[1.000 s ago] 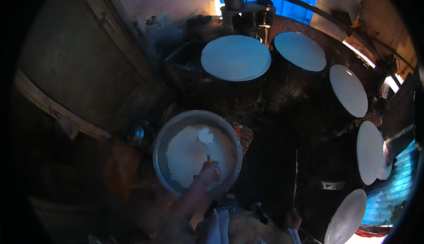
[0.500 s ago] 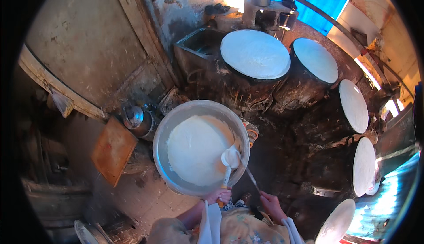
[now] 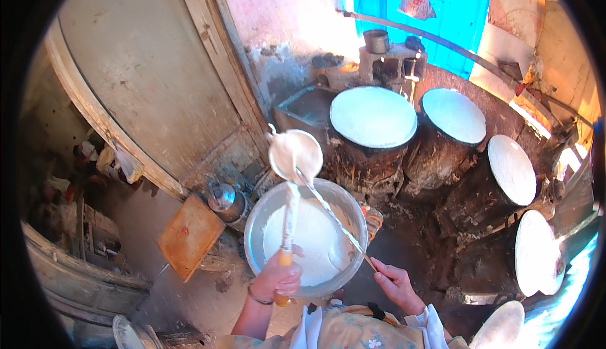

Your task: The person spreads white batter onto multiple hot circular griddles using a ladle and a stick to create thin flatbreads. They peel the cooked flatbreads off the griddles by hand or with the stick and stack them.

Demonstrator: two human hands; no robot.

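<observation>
The left hand (image 3: 278,277) is clasping a ladle (image 3: 295,154), the right hand (image 3: 394,286) pinching a rod (image 3: 338,221), both partly covering the basin (image 3: 252,241); pots (image 3: 372,144) are standing right.

A worn brown floor (image 3: 211,301) lies below a wide metal basin (image 3: 253,238); what directly bears the basin is hidden. Round white tops (image 3: 374,116) rest on a curving row of sooty, drum-shaped stands (image 3: 369,167), and a small metal pot (image 3: 377,42) sits on a pale block (image 3: 396,53) behind them.

Liquid (image 3: 315,235) lies in the basin (image 3: 254,238). A pot (image 3: 230,204) and a board (image 3: 190,236) are left of it; stoves (image 3: 435,162) curve around beyond and right.
</observation>
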